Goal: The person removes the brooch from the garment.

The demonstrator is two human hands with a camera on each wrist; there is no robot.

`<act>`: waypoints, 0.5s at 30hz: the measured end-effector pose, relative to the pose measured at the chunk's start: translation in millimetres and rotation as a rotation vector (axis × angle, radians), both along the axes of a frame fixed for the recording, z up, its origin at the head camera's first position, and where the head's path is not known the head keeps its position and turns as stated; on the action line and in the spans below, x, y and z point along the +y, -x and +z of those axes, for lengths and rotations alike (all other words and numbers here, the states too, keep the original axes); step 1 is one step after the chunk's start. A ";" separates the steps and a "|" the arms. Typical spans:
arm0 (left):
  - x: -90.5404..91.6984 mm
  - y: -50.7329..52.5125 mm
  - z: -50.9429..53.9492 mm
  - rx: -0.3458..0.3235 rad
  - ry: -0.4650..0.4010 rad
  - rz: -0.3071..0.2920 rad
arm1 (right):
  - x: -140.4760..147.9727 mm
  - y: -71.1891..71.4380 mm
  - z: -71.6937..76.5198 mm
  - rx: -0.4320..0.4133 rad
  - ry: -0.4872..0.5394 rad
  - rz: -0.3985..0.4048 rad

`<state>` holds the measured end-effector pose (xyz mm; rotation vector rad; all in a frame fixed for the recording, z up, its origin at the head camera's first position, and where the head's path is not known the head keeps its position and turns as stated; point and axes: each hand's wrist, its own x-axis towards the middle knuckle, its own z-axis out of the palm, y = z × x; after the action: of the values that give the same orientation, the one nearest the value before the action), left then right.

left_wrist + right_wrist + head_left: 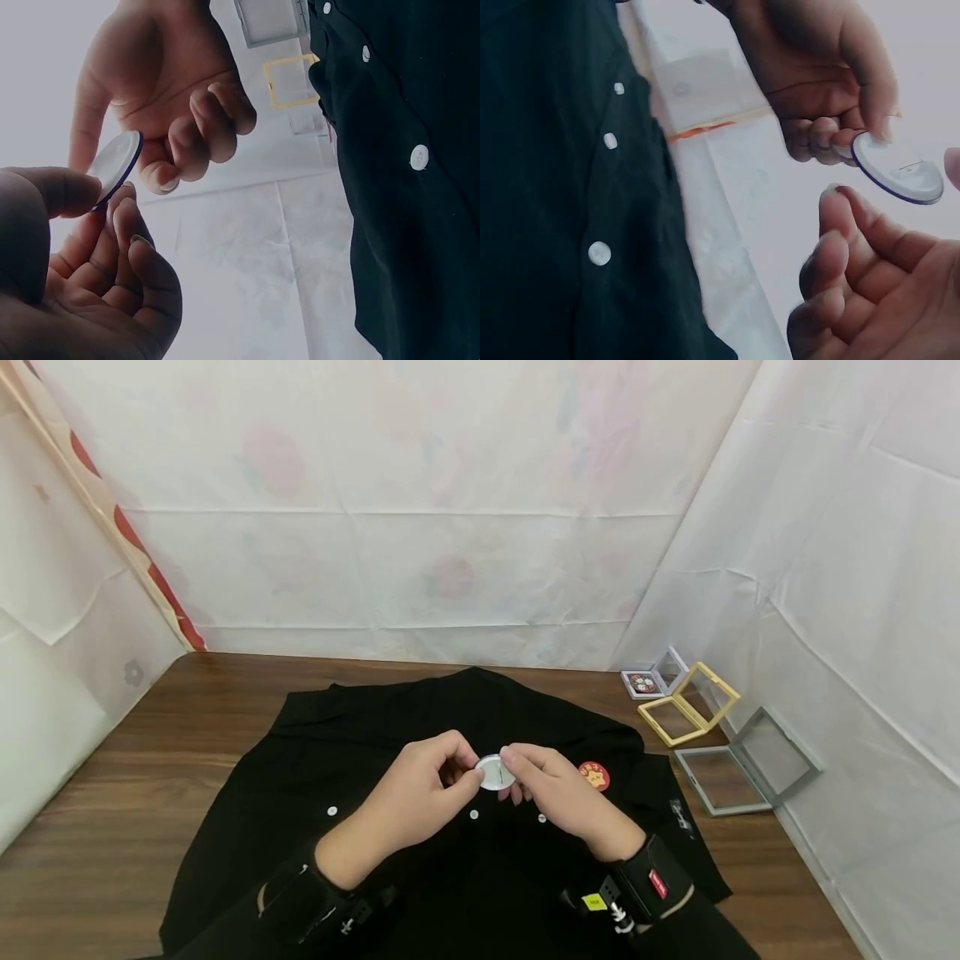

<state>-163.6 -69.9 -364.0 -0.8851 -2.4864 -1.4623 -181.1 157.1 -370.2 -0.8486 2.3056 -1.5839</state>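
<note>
A round pin badge (496, 772) is held above a black shirt (450, 710), its white back and thin metal pin facing up. My left hand (427, 785) pinches the badge's left edge between thumb and fingers. Close to its right edge is my right hand (558, 789); in the right wrist view the right thumb (952, 166) stands just beside the badge (896, 169), while the loosely bent fingers lie below it, apart. The badge's front is hidden, with only a dark blue rim showing. A red round badge (595, 776) with a yellow figure sits on the shirt.
The shirt, with several white buttons (474, 815), lies spread on the brown wooden table (150, 760). Along the right side stand three opened frames: a small white one (632, 692) holding a round badge, a yellow one (678, 739) and a grey one (742, 811). Pale curtains (450, 568) surround the table.
</note>
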 end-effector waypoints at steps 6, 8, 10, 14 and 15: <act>0.9 -1.9 -0.4 0.053 0.018 -0.012 | 1.8 7.3 5.4 -0.110 -0.028 0.139; 1.4 -2.3 -0.2 0.056 0.024 -0.019 | 3.0 9.1 8.0 -0.148 -0.040 0.168; 2.0 -2.5 0.0 0.058 0.028 -0.027 | 4.3 10.8 10.3 -0.180 -0.053 0.200; 3.2 -2.5 -0.7 0.067 0.026 -0.042 | 6.6 13.5 12.7 -0.235 -0.052 0.266; 3.5 -2.7 -0.9 0.069 0.025 -0.046 | 7.3 13.7 13.1 -0.249 -0.048 0.280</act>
<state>-160.9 -66.4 -364.9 -0.9856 -2.4552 -1.3926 -194.8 164.4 -357.1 -0.8645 1.9495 -1.4191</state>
